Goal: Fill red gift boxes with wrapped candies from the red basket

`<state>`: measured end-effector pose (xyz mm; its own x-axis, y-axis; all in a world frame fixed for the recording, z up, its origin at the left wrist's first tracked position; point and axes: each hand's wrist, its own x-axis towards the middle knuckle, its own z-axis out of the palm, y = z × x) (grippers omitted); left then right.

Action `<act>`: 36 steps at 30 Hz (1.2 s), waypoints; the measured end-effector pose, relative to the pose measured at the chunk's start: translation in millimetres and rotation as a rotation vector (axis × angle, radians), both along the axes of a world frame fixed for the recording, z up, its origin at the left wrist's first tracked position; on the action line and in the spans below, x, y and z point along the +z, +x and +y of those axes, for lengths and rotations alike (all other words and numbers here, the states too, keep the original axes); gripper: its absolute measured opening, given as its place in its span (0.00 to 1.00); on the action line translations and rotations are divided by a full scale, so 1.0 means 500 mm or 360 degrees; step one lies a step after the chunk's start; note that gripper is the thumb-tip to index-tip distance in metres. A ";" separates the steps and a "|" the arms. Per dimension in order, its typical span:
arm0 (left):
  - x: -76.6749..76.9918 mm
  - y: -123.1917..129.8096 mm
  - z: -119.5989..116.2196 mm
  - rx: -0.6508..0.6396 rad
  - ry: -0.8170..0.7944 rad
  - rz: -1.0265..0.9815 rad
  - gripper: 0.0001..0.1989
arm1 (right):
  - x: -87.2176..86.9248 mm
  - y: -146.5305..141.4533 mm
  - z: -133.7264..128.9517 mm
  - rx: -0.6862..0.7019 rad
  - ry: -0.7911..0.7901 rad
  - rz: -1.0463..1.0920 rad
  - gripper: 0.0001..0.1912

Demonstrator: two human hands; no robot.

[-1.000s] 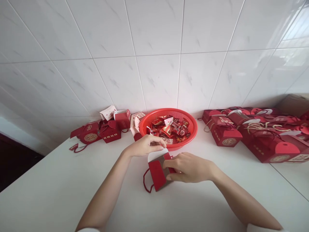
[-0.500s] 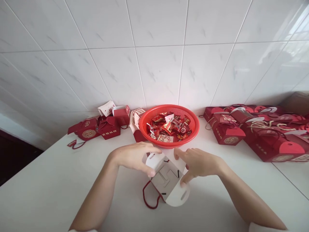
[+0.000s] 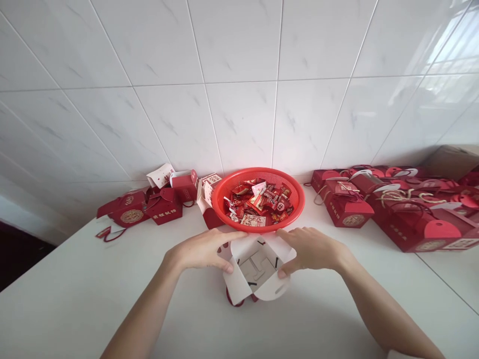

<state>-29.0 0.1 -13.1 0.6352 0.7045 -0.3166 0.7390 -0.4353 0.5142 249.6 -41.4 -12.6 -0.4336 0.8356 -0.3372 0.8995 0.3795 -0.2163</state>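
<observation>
An unfolded gift box [image 3: 257, 267] with a white inside stands on the white table, its flaps spread and its top facing me. Part of its red cord loop [image 3: 235, 299] shows under the lower left flap. My left hand [image 3: 207, 249] is at the box's left side, thumb on the flap and fingers stretched toward the far edge. On the right side my right hand [image 3: 309, 252] holds the box wall, thumb at the near right corner. Just behind the box is a red plastic basket [image 3: 299, 202] with wrapped sweets [image 3: 258, 199] in it.
Several red gift boxes [image 3: 164, 204] lie at the back left, one [image 3: 207, 199] against the basket. Many more red boxes [image 3: 348, 204] crowd the right side. A brown carton [image 3: 451, 162] is at the far right. Behind the table [image 3: 130, 289] rises a tiled wall [image 3: 239, 119].
The box has turned a little and its walls and flaps stand more open, the left flap now folded outward. My hands have stayed around it. The camera view has shifted slightly.
</observation>
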 end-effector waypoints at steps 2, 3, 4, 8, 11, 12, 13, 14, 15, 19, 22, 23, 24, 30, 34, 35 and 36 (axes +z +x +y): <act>0.020 -0.001 -0.003 0.0033 -0.0053 0.0098 0.39 | 0.011 0.015 -0.001 0.0023 0.0040 0.0076 0.27; 0.033 -0.002 -0.003 0.0033 -0.0054 0.0126 0.37 | 0.016 0.024 -0.001 0.0033 0.0069 0.0145 0.27; 0.047 -0.004 -0.002 0.0021 -0.0026 0.0133 0.33 | 0.021 0.033 -0.001 0.0036 0.0109 0.0231 0.26; 0.093 0.015 0.033 0.0019 0.0268 0.0063 0.24 | 0.032 0.062 0.014 -0.0079 0.0357 0.0618 0.19; 0.092 0.068 0.095 -0.0069 0.0463 -0.0037 0.22 | 0.028 0.068 0.040 -0.0221 0.0540 0.0978 0.14; 0.085 0.093 0.119 -0.0160 0.0478 -0.0045 0.20 | 0.024 0.068 0.050 -0.0266 0.0587 0.1106 0.13; 0.075 0.120 0.145 -0.0249 0.0460 -0.0026 0.17 | 0.020 0.067 0.060 -0.0311 0.0631 0.1224 0.12; 0.063 0.148 0.171 -0.0336 0.0438 -0.0005 0.15 | 0.015 0.068 0.069 -0.0355 0.0671 0.1323 0.11; 0.051 0.177 0.197 -0.0419 0.0413 0.0029 0.13 | 0.010 0.068 0.076 -0.0397 0.0707 0.1400 0.11; 0.003 0.275 0.289 -0.0508 0.0613 0.0166 0.15 | -0.003 0.079 0.093 -0.0547 0.0823 0.1538 0.10; -0.028 0.318 0.337 -0.0427 0.0643 0.0269 0.23 | -0.007 0.091 0.099 -0.0602 0.0862 0.1570 0.11; -0.037 0.325 0.348 -0.0418 0.0639 0.0304 0.27 | -0.008 0.095 0.101 -0.0608 0.0861 0.1572 0.11; -0.046 0.329 0.356 -0.0419 0.0629 0.0342 0.31 | -0.009 0.097 0.103 -0.0612 0.0854 0.1572 0.11; -0.073 0.311 0.380 -0.0354 0.0485 0.0344 0.30 | -0.020 0.098 0.119 -0.0641 0.0782 0.1532 0.11; -0.063 0.277 0.395 -0.0320 0.0388 0.0315 0.18 | -0.034 0.087 0.127 -0.0602 0.0676 0.1537 0.09; -0.058 0.266 0.398 -0.0312 0.0365 0.0296 0.16 | -0.039 0.085 0.131 -0.0604 0.0667 0.1553 0.09; -0.051 0.254 0.399 -0.0290 0.0335 0.0251 0.15 | -0.045 0.082 0.136 -0.0610 0.0667 0.1584 0.08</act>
<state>98.1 199.6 -38.8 0.7119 0.6439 -0.2803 0.7023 -0.6528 0.2841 290.4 26.5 -35.0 -0.0445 0.9361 0.3489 0.4725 0.3274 -0.8182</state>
